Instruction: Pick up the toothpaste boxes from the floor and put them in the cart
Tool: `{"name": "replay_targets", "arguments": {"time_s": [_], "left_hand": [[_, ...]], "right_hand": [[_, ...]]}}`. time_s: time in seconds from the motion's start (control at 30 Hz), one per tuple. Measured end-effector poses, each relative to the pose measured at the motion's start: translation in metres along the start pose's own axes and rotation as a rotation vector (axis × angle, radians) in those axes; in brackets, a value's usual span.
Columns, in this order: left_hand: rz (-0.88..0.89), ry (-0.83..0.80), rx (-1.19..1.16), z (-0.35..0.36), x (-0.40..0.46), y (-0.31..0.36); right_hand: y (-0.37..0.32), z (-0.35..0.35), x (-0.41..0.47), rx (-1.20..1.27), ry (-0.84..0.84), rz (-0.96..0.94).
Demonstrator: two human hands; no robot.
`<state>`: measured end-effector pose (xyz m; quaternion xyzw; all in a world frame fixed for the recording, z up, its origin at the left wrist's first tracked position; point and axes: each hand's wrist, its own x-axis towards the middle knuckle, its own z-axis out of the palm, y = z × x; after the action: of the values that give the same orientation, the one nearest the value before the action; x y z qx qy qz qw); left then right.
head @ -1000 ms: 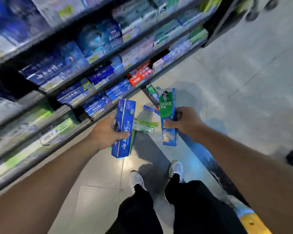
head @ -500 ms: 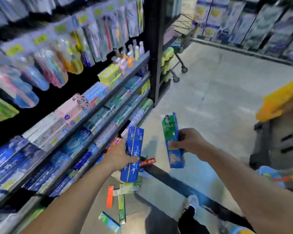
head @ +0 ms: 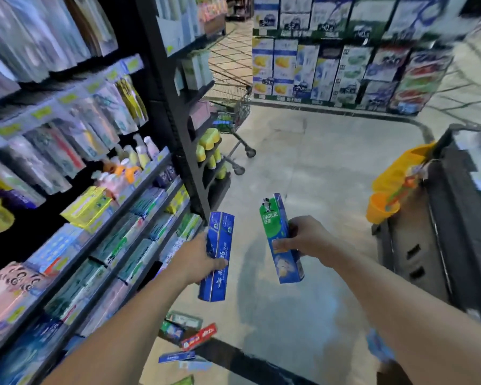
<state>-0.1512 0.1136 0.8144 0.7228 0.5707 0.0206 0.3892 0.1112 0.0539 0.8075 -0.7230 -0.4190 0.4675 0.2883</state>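
Observation:
My left hand (head: 196, 258) grips a blue toothpaste box (head: 217, 255) held upright in front of the shelves. My right hand (head: 306, 240) grips a green and blue Darlie toothpaste box (head: 279, 237), also upright, a little to the right. Below my arms, several toothpaste boxes lie on the floor, among them a red one (head: 199, 336) and a blue one (head: 177, 357). A wire shopping cart (head: 233, 107) stands farther down the aisle past the shelf end, with items inside.
Stocked shelves (head: 117, 218) run along the left. A dark cart-like frame (head: 456, 218) with a yellow part (head: 395, 187) stands close on the right. Stacked product cartons (head: 345, 70) line the far wall. Bare grey floor (head: 303, 168) lies between me and the wire cart.
My view has lifted from the floor toward the aisle and the wire cart. Both hands keep hold of their boxes, now raised, and the floor boxes have dropped to the bottom of the frame.

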Motion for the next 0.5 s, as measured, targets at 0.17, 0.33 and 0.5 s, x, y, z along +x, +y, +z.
{"name": "replay_targets", "arguments": {"time_s": [0.17, 0.33, 0.5], "left_hand": [[-0.008, 0.013, -0.008, 0.0, 0.068, 0.049], [0.014, -0.017, 0.024, -0.014, 0.157, 0.084], [0.052, -0.042, 0.052, -0.043, 0.261, 0.112]], "right_hand": [[-0.001, -0.05, 0.049, -0.014, 0.05, 0.008], [-0.004, -0.084, 0.12, -0.087, 0.08, 0.029], [-0.036, -0.12, 0.211, -0.185, 0.109, 0.051]]}}
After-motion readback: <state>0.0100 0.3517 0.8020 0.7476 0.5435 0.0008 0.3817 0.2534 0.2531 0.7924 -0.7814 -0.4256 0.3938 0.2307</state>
